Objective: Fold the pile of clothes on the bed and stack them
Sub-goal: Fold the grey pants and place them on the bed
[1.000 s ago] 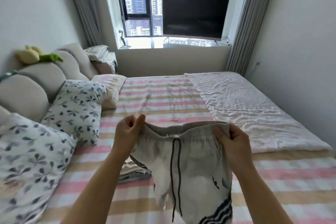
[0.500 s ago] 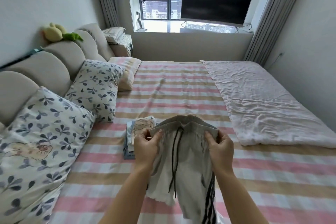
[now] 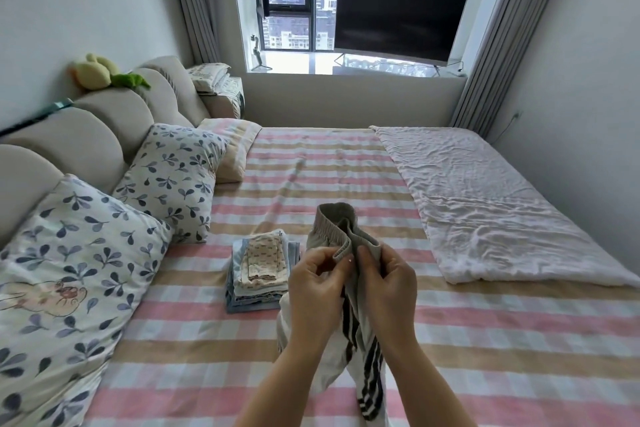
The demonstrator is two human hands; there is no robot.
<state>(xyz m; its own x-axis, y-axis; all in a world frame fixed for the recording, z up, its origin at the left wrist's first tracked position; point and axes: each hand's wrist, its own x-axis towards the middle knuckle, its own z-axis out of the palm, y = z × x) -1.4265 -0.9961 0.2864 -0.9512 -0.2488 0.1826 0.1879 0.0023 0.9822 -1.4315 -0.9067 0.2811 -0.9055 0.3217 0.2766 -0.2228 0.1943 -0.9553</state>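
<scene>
Bed (image 3: 311,163): fills most of the view, sheet in pink, tan and white bands. Head of the bed on the left.

Quilt (image 3: 485,201): pale pink, wrinkled, spread flat along the right side of the bed, well apart from the clothes.

Padded headboard (image 3: 86,146): beige, in rounded sections, along the left wall.

Television (image 3: 398,14): dark screen, standing on the window ledge beyond the far edge of the bed.

Pillows: near leaf-print pillow (image 3: 69,270) and far leaf-print pillow (image 3: 169,177) lean on the headboard; striped pillow (image 3: 232,146) lies beyond them.

Grey shorts (image 3: 336,229): held up over the middle of the bed, just right of the stack. Elastic waistband doubled over on itself, loop standing above the hands. Legs hang down between the forearms, dark stripes showing low down. Whether the hem touches the sheet, cannot tell.

Stack of folded clothes (image 3: 259,274): on the sheet, left of the shorts, near the leaf-print pillows. Blue pieces at the bottom, a small cream patterned piece on top.

Left hand (image 3: 311,288): fingers curled, pinching the waistband at its gathered ends.

Right hand (image 3: 388,284): curled round the same bunch of waistband, thumb close to the left thumb.

Plush toy (image 3: 100,71): yellow and green, on top of the headboard.
</scene>
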